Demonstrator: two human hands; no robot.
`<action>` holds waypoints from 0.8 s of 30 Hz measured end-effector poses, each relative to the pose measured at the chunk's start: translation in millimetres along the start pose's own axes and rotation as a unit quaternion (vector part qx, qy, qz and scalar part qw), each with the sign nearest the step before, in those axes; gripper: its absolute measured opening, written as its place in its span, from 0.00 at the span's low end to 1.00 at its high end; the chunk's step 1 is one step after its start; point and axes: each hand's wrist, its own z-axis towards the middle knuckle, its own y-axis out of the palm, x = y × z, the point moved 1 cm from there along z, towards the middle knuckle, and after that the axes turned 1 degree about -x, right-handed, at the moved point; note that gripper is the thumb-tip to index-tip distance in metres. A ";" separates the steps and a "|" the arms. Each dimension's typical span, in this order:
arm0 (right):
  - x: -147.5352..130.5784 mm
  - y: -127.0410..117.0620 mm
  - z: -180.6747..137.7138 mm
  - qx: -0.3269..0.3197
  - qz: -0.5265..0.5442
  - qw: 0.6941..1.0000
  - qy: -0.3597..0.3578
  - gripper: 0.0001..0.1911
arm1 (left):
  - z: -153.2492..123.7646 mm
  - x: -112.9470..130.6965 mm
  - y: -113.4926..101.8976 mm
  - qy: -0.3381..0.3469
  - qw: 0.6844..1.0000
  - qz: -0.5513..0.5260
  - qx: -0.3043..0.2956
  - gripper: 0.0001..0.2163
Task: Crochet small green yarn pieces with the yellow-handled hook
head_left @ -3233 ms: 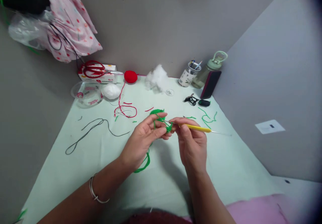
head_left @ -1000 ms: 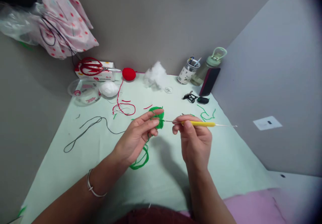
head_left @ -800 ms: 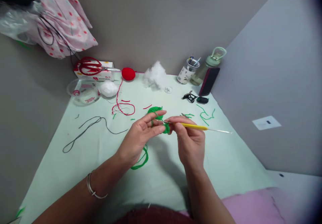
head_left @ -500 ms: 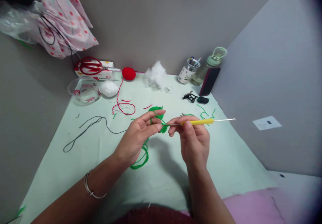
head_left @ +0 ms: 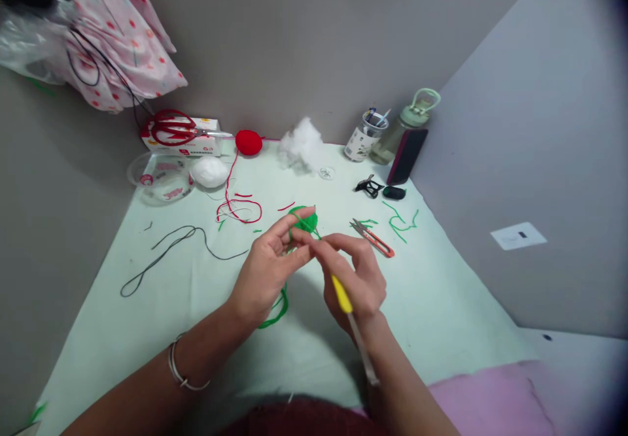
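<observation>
My left hand (head_left: 269, 266) is closed, its thumb and fingertips pinched on a small green crochet piece that the fingers now hide. A strand of green yarn (head_left: 318, 232) runs over its raised index finger. In my right hand (head_left: 356, 276) is a crochet hook (head_left: 342, 294) with a yellow handle, its rear metal end slanting down toward my wrist. The fingertips of both hands meet, so the hook's working tip is out of sight. Just beyond them lies a green yarn ball (head_left: 308, 219). Loose green yarn loops (head_left: 279, 312) rest below my left hand.
Orange-handled thread snips (head_left: 377, 240) and green yarn scraps (head_left: 400, 223) lie at the right. Farther back are a red yarn ball (head_left: 248, 142), white stuffing (head_left: 301, 145), a pen cup (head_left: 363, 138), a bottle (head_left: 400, 132) and a phone (head_left: 408, 156). A dark cord (head_left: 167, 253) lies left.
My right hand has turned and moved left against my left fingertips. The hook has swung from pointing right to slanting down toward me. The thread snips are now uncovered.
</observation>
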 end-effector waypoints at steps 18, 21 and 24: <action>-2.0 0.9 4.3 0.012 0.142 0.983 0.115 0.20 | 1.0 -2.3 2.5 -0.043 0.997 -0.067 -0.007 0.21; 3.0 -1.7 4.6 0.034 0.161 0.975 0.151 0.16 | 3.8 -2.0 -0.6 -0.106 0.984 -0.138 -0.026 0.15; 10.3 -4.1 8.9 0.056 0.305 0.908 0.283 0.11 | 5.8 0.4 -3.9 -0.099 0.984 -0.149 -0.020 0.13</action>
